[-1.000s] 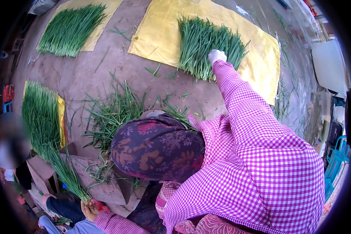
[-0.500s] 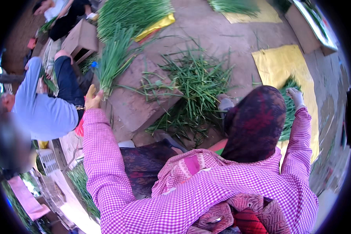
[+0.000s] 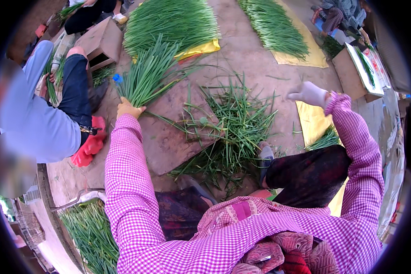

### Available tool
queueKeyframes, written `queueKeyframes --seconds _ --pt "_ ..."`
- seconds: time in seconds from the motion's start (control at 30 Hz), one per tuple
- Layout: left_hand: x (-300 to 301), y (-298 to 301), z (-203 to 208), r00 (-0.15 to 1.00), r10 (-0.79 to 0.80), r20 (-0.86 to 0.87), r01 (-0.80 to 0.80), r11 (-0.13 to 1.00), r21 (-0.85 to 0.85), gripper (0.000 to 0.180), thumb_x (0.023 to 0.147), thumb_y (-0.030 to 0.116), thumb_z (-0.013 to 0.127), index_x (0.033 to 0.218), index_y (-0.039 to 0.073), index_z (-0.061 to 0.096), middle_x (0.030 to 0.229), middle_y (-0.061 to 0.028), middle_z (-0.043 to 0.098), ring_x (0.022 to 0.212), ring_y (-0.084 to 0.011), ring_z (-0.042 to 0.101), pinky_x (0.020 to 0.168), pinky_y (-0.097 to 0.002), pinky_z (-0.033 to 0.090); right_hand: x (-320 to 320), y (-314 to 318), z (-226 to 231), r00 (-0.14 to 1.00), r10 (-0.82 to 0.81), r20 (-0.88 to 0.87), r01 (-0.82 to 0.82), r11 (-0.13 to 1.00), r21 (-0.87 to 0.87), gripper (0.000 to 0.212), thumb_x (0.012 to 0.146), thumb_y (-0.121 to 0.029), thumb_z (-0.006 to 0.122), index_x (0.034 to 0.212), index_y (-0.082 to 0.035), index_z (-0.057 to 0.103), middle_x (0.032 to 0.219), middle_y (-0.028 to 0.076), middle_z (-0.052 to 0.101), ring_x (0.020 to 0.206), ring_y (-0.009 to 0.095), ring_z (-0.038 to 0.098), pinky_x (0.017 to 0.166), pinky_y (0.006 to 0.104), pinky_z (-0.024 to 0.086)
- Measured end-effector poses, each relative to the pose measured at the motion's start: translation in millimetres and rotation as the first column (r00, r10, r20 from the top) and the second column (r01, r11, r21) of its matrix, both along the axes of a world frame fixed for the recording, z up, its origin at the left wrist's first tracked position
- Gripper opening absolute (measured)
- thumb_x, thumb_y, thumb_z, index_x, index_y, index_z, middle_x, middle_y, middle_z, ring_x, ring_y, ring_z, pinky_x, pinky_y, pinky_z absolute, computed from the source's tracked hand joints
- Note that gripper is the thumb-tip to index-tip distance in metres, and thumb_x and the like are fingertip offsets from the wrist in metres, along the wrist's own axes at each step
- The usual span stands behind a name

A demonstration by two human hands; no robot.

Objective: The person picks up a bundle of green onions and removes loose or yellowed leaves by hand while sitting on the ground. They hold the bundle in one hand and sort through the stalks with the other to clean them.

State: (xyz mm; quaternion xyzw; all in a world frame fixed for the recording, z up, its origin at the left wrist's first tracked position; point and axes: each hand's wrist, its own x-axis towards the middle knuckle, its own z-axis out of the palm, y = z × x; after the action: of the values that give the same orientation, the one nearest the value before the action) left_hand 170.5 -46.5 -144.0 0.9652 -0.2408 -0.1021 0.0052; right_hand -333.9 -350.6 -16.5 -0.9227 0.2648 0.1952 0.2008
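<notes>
My left hand [image 3: 129, 108], in a tan glove, is closed around the lower ends of a bunch of garlic chives [image 3: 151, 75]. Their long green leaves fan out away from me, above a flat slab [image 3: 169, 148]. My right hand [image 3: 309, 94], in a pale glove, is raised in the air to the right. Its fingers point left, somewhat blurred, and nothing shows in them. Beneath it lies a yellow sheet [image 3: 309, 123] with more chives [image 3: 325, 138] partly behind my knee. A loose heap of green leaves [image 3: 237, 123] lies between my feet, spilling over the slab's edge.
Chives lie in a thick layer [image 3: 171, 27] at the far left and in a row [image 3: 276, 29] at the far right. A cardboard box [image 3: 97, 43] stands behind a person [image 3: 55, 123] on my left. Another person [image 3: 345, 18] sits far right, near a box [image 3: 354, 68].
My right hand has lifted off the chives on the yellow sheet and moved left and away from me. My left hand has shifted slightly right, still holding its bunch. The view has shifted.
</notes>
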Motion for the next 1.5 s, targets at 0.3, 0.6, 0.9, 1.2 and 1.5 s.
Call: queueKeyframes --seconds 0.3,0.6,0.9,1.2,1.5 --pt "-31 -9 -2 0.970 -0.102 0.221 0.051 0.973 0.223 0.062 0.080 0.031 0.064 0.129 0.006 0.037 0.111 -0.0140 0.058 0.101 -0.0284 0.061 0.084 -0.0386 0.051 168 106 -95 0.900 -0.225 0.372 -0.020 0.833 0.553 0.031 0.088 -0.030 0.050 0.107 -0.010 0.064 0.100 0.008 0.067 0.092 0.021 0.063 0.086 0.0308 0.047" --pt "-144 6 12 0.986 -0.140 -0.087 0.152 0.976 0.153 0.068 0.083 0.020 0.056 0.137 -0.006 0.024 0.113 -0.0209 0.055 0.100 -0.0314 0.061 0.085 -0.0374 0.050 159 173 -124 0.647 -0.759 0.067 0.097 0.169 0.981 0.026 0.092 -0.023 0.052 0.110 -0.006 0.060 0.108 0.004 0.062 0.104 0.017 0.058 0.091 0.0322 0.042" --pt "-212 43 66 0.914 -0.261 -0.309 0.289 0.956 0.049 0.116 0.066 0.062 0.067 0.145 0.004 0.005 0.127 -0.0234 0.045 0.114 -0.0360 0.050 0.097 -0.0391 0.041 179 175 -141 0.414 -0.907 -0.081 0.081 -0.051 0.995 0.050 0.091 -0.024 0.053 0.133 -0.002 0.039 0.131 0.013 0.047 0.120 0.030 0.047 0.094 0.0425 0.041" --pt "-219 47 275 0.623 -0.781 0.055 0.254 0.135 -0.958 0.060 0.076 0.016 0.067 0.131 0.007 0.045 0.106 -0.0112 0.061 0.086 -0.0178 0.062 0.077 -0.0317 0.050 170 174 -146 0.456 -0.890 -0.007 0.054 0.019 0.998 0.037 0.092 -0.021 0.050 0.125 -0.004 0.048 0.116 0.010 0.058 0.105 0.025 0.058 0.082 0.0361 0.048" --pt "-261 82 310 0.326 -0.464 0.824 0.549 -0.616 -0.564 0.071 0.074 0.043 0.067 0.123 -0.005 0.046 0.106 -0.0183 0.059 0.089 -0.0225 0.060 0.080 -0.0320 0.047 152 182 -136 0.555 -0.829 0.068 0.055 0.117 0.992 0.023 0.091 -0.020 0.049 0.106 -0.007 0.061 0.097 0.004 0.066 0.081 0.013 0.064 0.073 0.0257 0.047"
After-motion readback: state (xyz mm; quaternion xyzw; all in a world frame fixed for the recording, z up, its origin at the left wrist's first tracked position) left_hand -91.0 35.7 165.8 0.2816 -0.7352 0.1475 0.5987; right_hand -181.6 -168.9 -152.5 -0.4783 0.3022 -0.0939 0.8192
